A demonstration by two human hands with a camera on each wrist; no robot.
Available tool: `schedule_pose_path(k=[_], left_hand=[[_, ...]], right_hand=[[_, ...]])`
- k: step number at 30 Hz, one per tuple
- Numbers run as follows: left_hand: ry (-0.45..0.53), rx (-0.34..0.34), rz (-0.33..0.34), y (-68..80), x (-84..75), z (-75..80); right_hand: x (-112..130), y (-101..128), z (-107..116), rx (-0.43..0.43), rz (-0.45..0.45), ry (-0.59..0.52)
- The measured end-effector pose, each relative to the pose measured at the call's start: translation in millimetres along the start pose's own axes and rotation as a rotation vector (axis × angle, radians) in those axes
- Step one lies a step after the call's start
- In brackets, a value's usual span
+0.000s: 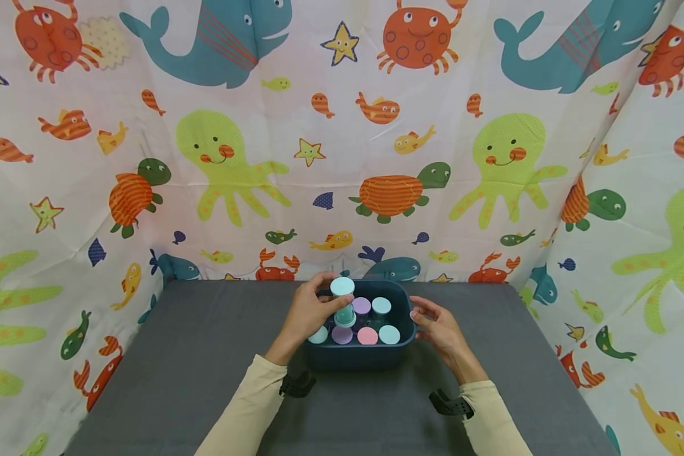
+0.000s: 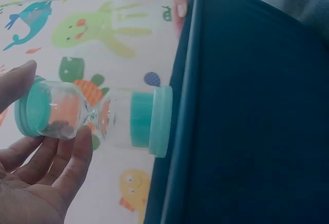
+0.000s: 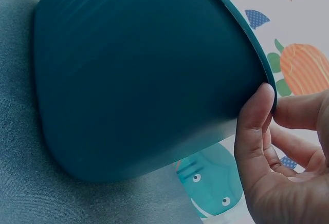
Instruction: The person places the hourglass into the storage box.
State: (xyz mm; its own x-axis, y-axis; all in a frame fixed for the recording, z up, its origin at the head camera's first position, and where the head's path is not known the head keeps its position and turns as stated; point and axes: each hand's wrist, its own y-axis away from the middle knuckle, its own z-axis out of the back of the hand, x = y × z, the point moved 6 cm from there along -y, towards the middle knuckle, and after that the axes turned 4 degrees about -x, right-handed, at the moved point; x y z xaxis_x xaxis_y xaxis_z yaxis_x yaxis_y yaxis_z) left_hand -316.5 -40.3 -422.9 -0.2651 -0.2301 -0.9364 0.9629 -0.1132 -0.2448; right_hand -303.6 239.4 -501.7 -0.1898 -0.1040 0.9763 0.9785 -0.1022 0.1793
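Left hand (image 2: 36,183) around clear jar (image 2: 97,117)

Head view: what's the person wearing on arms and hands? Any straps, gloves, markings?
Both arms wear long cream-beige sleeves, plain, with no print visible. A dark strap sits at each wrist: the left wrist strap and the right wrist strap, both black with a chunky buckle-like mount. The left hand and right hand are bare: no gloves, and no rings or watch that can be made out.
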Motion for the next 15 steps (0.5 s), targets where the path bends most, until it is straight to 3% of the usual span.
schedule_pose_path(k=[15], left_hand=[[-0.062, 0.064, -0.004, -10.8, 6.9, -23.1]], right_hand=[[-0.4, -0.2, -0.1, 0.0, -0.003, -0.005]])
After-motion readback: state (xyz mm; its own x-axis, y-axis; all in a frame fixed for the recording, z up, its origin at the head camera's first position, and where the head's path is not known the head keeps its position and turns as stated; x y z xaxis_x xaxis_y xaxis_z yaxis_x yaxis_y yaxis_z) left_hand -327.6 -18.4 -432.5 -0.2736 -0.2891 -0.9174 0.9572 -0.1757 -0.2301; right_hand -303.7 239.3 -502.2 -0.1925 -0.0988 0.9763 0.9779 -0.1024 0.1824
